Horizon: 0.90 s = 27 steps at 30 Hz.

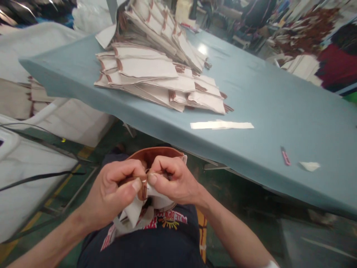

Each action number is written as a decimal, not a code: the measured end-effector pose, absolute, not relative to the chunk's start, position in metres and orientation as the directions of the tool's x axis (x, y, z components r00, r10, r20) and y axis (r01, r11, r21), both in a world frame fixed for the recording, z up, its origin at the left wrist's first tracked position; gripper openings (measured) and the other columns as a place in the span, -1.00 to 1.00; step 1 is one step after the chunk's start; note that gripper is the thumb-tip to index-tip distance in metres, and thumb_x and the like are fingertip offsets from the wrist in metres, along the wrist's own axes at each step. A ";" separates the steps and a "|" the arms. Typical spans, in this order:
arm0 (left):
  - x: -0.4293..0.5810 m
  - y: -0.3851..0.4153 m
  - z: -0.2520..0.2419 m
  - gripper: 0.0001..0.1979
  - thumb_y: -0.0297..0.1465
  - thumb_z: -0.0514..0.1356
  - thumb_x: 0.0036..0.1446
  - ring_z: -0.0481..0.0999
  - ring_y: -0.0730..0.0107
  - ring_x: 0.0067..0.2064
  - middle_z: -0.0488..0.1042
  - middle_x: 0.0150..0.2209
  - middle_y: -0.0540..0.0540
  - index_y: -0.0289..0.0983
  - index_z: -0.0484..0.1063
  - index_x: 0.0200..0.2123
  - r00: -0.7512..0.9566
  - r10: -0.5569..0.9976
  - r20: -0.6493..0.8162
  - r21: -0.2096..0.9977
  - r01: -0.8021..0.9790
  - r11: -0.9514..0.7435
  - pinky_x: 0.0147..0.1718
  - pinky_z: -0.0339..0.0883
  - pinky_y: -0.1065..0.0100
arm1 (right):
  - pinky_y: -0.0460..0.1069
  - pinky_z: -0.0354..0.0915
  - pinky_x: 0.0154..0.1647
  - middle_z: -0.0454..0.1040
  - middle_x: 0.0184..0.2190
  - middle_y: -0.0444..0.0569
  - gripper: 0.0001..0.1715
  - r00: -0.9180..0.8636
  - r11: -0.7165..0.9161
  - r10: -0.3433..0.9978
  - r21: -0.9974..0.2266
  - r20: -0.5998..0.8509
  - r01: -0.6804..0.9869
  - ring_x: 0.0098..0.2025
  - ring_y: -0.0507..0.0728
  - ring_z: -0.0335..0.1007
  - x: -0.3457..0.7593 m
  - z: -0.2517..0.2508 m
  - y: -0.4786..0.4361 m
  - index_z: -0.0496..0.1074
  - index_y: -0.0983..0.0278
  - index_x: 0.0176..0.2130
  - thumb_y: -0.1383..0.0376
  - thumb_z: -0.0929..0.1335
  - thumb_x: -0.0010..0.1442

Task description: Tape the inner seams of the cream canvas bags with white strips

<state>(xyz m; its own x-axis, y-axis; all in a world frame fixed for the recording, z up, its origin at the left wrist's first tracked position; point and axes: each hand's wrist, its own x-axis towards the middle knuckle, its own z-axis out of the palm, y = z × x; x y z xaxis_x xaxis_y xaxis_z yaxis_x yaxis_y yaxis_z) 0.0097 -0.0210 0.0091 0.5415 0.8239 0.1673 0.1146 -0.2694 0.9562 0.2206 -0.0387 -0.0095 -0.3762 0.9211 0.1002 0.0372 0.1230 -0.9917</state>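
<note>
Both hands are together at lap level, below the near edge of the table (279, 111). Left hand (111, 193) and right hand (173, 182) pinch the same fabric piece (150, 156), thumbs nearly touching at a small brown-trimmed corner. The piece has a rust-brown curved edge on top; its white part hangs down between the hands onto the dark T-shirt (156, 242).

Table is covered in blue-grey cloth and sits just beyond the hands. On it:
- big fanned stack of cream pieces (156, 70) with brown trim, far left-centre, overhanging itself in layers
- white strip (221, 125) lying flat, near the table's front edge, just right of the stack
- small red-pink object (285, 155), too small to identify, further right
- white scrap (310, 165) just beside that

Left of the person: a white machine surface (25, 175) with black cables (41, 175) running across it. More cream pieces (16, 96) are piled under the table's left end.

Nothing lies between the hands and the table edge. Background is blurred: another person in dark red (338, 67) at far right.
</note>
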 end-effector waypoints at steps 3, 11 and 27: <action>0.012 -0.027 0.008 -0.69 -0.44 0.16 0.32 0.47 0.52 -0.57 0.54 -0.58 0.13 -0.17 0.49 -0.50 0.562 0.810 0.166 0.955 0.113 -0.274 -0.52 0.23 0.49 | -0.08 0.05 -0.45 0.27 -0.52 -0.28 -0.44 -0.436 0.011 0.899 -0.998 0.034 -0.056 -0.49 -0.03 0.08 0.221 -0.014 -0.044 0.35 0.19 -0.39 -0.08 0.54 0.38; 0.000 -0.023 0.018 -0.70 -0.43 0.11 0.38 0.50 0.53 -0.55 0.53 -0.53 0.15 -0.17 0.48 -0.44 0.660 0.730 0.177 0.896 0.199 -0.398 -0.51 0.30 0.50 | -0.01 0.25 -0.32 0.44 -0.42 -0.14 -0.41 -0.489 0.090 0.872 -0.990 0.026 0.108 -0.39 0.06 0.33 0.234 0.011 -0.039 0.39 0.19 -0.33 -0.11 0.26 0.61; -0.015 -0.025 0.026 -0.77 -0.42 0.12 0.33 0.50 0.47 -0.47 0.58 -0.46 0.14 -0.17 0.56 -0.33 0.700 0.707 0.105 0.818 0.343 -0.462 -0.43 0.26 0.41 | -0.04 0.21 -0.31 0.53 -0.46 -0.18 -0.76 -0.593 0.597 0.738 -0.720 0.321 0.354 -0.42 0.03 0.40 0.233 0.015 -0.039 0.45 0.20 -0.28 0.39 0.30 0.46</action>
<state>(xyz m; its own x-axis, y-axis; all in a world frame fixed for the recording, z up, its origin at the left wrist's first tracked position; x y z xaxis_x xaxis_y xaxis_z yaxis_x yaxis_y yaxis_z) -0.0149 -0.0245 0.0260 0.6997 0.7066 0.1054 0.3430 -0.4617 0.8180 0.2333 -0.0387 0.0146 -0.5935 0.7383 0.3206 0.3535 0.5969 -0.7202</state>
